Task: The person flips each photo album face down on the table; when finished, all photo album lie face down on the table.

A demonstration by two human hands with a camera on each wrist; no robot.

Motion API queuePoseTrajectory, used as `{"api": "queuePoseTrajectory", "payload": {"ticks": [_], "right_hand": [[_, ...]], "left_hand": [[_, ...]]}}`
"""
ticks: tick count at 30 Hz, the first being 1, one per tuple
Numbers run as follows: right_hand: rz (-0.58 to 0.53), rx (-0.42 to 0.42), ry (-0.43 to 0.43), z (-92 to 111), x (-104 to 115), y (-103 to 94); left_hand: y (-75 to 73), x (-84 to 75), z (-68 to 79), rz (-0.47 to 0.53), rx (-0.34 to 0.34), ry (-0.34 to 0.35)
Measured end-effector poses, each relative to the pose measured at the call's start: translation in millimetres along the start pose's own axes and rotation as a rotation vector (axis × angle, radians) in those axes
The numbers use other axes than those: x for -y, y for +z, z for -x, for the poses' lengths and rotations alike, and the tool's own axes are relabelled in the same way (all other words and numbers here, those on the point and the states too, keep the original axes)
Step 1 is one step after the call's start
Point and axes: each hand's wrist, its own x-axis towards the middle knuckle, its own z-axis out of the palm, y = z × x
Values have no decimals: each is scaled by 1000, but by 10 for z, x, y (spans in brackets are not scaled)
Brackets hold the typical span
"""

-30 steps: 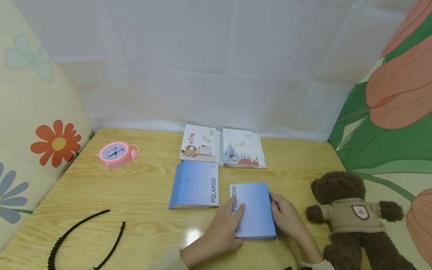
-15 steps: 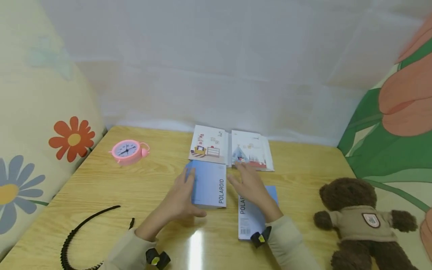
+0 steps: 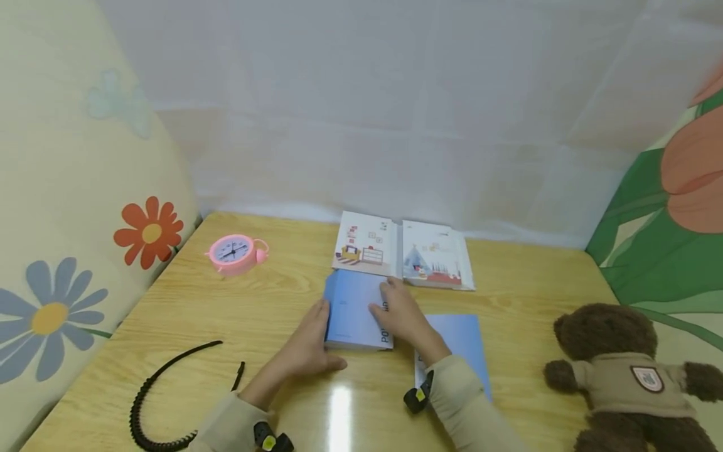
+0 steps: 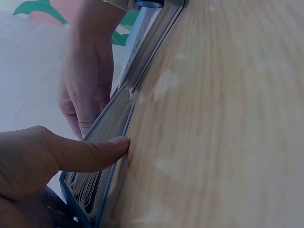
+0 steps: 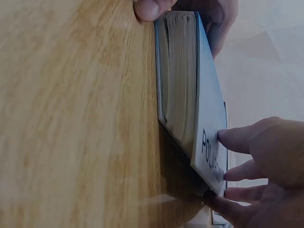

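A blue photo album (image 3: 353, 307) marked POLAROID lies flat on the wooden table, its spine on the left. At its spine and near corner, my left hand (image 3: 307, 344) grips it, the thumb across the page edges (image 4: 88, 183) in the left wrist view. My right hand (image 3: 402, 315) holds the right edge, thumb on the cover and fingers at its side, as the right wrist view shows. Partly under my right forearm lies a second blue album (image 3: 463, 342). Behind the gripped album are two white illustrated albums, one with a sofa (image 3: 364, 242), one with a tent (image 3: 435, 254).
A pink alarm clock (image 3: 233, 254) stands at the back left of the table (image 3: 271, 295). Near the front left lies a black headband (image 3: 141, 402). A brown teddy bear (image 3: 632, 376) in a beige shirt lies at the right. White cloth (image 3: 395, 125) hangs behind.
Both hands have let go of the right blue album, left it on the table, and moved left to take hold of the other blue album. The head view has shifted slightly.
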Motion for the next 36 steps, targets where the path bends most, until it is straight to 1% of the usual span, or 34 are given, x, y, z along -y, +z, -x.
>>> {"api": "queuePoseTrajectory", "payload": {"ticks": [3, 6, 9, 13, 15, 18, 23, 25, 28, 31, 36], "right_hand": [[5, -10, -9, 51, -21, -8], [12, -13, -23, 127, -21, -19], [1, 0, -27, 236, 9, -10], [-4, 41, -25, 387, 82, 25], [6, 46, -28, 435, 111, 45], [5, 31, -20, 463, 136, 69], [-58, 18, -4, 489, 174, 90], [-89, 17, -4, 499, 198, 93], [-122, 21, -1, 512, 241, 97], [-161, 26, 9, 534, 300, 118], [-259, 23, 36, 597, 405, 157]], "left_hand": [[51, -18, 10, 24, -13, 16], [98, -55, 63, 66, -49, 29], [139, -98, 166, 84, -94, 38], [190, -138, 342, 57, -146, 43], [206, -152, 403, 45, -168, 41], [212, -169, 442, 44, -183, 24], [185, -217, 461, 94, -177, -42], [157, -267, 487, 103, -172, -68], [70, -378, 547, 79, -165, -85], [-24, -491, 595, 23, -183, -42], [-124, -693, 663, -81, -202, 70]]}}
